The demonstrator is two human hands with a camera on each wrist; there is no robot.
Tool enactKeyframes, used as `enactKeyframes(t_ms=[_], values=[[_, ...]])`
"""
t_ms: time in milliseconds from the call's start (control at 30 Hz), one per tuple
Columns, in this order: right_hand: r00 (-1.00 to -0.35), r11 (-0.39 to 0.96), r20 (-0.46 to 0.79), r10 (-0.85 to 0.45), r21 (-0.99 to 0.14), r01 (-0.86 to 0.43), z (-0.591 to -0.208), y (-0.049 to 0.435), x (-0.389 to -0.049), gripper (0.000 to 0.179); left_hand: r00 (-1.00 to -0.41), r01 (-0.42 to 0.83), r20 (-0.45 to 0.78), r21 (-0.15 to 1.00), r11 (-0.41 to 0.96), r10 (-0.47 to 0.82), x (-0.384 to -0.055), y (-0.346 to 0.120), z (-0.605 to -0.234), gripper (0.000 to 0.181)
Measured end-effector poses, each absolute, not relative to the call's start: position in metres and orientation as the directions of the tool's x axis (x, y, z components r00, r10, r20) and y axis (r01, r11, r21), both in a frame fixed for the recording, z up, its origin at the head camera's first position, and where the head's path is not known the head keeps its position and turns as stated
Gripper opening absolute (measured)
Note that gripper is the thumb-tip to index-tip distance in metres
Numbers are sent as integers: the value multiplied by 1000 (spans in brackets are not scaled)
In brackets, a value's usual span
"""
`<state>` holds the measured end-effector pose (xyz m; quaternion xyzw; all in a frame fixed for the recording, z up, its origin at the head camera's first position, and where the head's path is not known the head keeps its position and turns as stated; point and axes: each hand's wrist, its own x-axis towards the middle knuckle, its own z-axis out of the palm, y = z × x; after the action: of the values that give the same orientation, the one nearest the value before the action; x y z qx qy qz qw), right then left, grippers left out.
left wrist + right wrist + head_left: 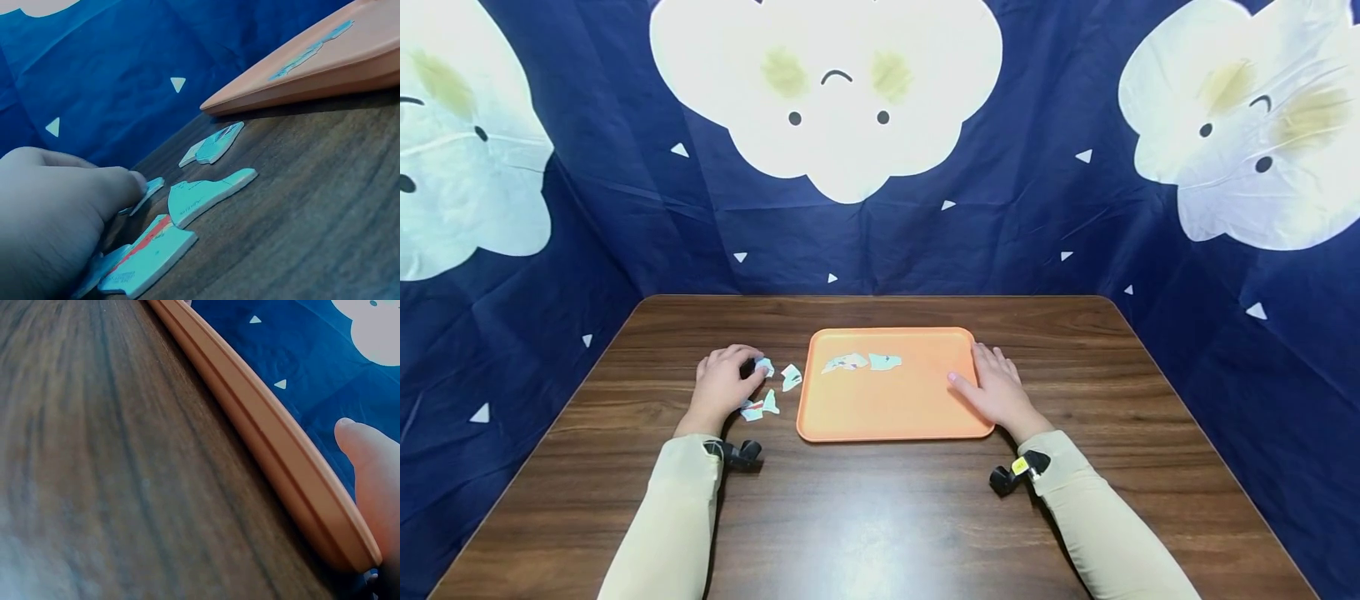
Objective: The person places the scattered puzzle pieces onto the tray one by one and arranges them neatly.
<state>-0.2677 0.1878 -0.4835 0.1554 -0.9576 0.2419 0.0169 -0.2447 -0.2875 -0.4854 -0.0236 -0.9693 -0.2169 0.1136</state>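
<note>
To the left of the orange tray [887, 417], my left hand [722, 383] pinches a pale-blue puzzle piece [765, 365] between thumb and fingers, low over the table. In the left wrist view the thumb hides part of that piece [149, 192]. Several other thin, irregular pieces lie close by: one with dark marks [792, 377], a narrow one [771, 402] and one with a red stripe [752, 411]. My right hand [1000, 393] rests at the tray's right edge, fingers extended and thumb over the rim. In the right wrist view its thumb [369, 462] shows above the tray's side.
On the tray lie two groups of pieces, a patterned one [846, 362] and a pale-blue one [884, 362], near its far left. The brown wooden table [865, 517] ends at a dark blue curtain [880, 250] with white clouds. Each wrist wears a small camera.
</note>
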Motion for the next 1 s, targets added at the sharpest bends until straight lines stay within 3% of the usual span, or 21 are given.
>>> enactKeyframes(t_ms=[167, 333, 1000], values=[[-953, 843, 98, -288, -446, -301, -486, 189, -268, 92, -976, 11, 204, 411, 911, -80, -244, -289, -486, 45], [-951, 839, 105, -290, -451, -305, -486, 189, -269, 91, -977, 9, 196, 416, 909, -79, -245, -297, -488, 55], [-949, 831, 126, -290, -458, -315, -488, 189, -268, 90, -978, -6, 186, 427, 904, -94, -240, -305, -489, 55]])
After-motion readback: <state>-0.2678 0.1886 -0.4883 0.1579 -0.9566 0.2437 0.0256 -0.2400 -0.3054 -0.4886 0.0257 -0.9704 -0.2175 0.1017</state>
